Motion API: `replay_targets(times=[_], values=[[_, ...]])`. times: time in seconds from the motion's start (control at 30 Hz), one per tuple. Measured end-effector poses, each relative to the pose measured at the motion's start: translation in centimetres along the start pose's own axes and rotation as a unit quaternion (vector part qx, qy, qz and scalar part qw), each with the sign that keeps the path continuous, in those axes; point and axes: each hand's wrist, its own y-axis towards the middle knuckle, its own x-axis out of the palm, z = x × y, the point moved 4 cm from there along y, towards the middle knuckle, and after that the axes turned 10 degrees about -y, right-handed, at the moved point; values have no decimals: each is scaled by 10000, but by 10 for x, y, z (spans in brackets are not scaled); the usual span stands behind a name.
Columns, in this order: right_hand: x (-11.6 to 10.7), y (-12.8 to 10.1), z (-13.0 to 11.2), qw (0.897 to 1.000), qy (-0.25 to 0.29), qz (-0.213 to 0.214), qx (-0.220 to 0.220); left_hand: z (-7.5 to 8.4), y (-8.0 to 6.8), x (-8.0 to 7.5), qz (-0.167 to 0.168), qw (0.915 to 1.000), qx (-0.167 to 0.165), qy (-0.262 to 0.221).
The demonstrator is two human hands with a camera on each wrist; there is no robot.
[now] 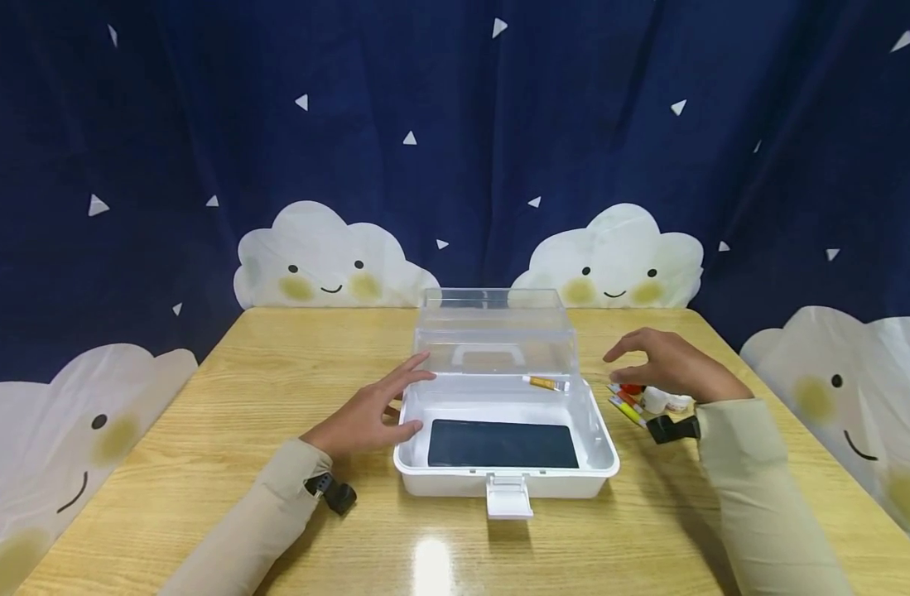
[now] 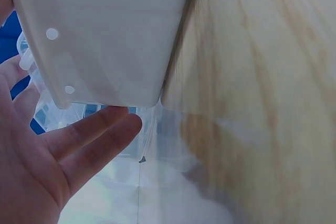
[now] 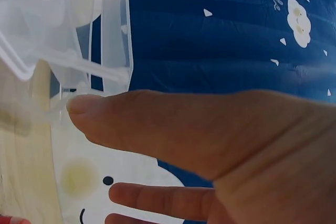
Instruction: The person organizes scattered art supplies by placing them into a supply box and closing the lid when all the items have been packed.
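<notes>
A white plastic box (image 1: pixel 455 482) with a clear lid (image 1: pixel 492 319) tipped back stands on the table. My left hand (image 1: pixel 371 414) rests at the box's left side, its fingers spread along the rim and wall. In the left wrist view, two straight fingers (image 2: pixel 105 135) lie by the end of the white wall. My right hand (image 1: pixel 666 362) is in the air right of the box, holding nothing, above small tubes (image 1: pixel 628 408) and a white item (image 1: pixel 656 401). Inside the box are a dark flat rectangle (image 1: pixel 503 444) and a small orange tube (image 1: pixel 547 383).
The box's white front latch (image 1: pixel 508 497) hangs down toward the near side. Something red (image 1: pixel 632 388) lies partly under my right hand. Behind the wooden table (image 1: pixel 313 348) hangs a dark blue curtain (image 1: pixel 455 99) with smiling clouds.
</notes>
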Motion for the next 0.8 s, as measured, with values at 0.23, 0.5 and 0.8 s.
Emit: replay_targets(times=[0.23, 0.5, 0.8], values=[[2, 1, 12, 9997, -39, -160, 160, 0, 0, -1, 14, 10000, -19, -36], [9, 3, 21, 9987, -38, -374, 350, -2, 0, 0, 10, 10000, -50, -21], [16, 7, 31, 9945, 46, -811, 663, -2, 1, 1, 32, 10000, -58, 7]])
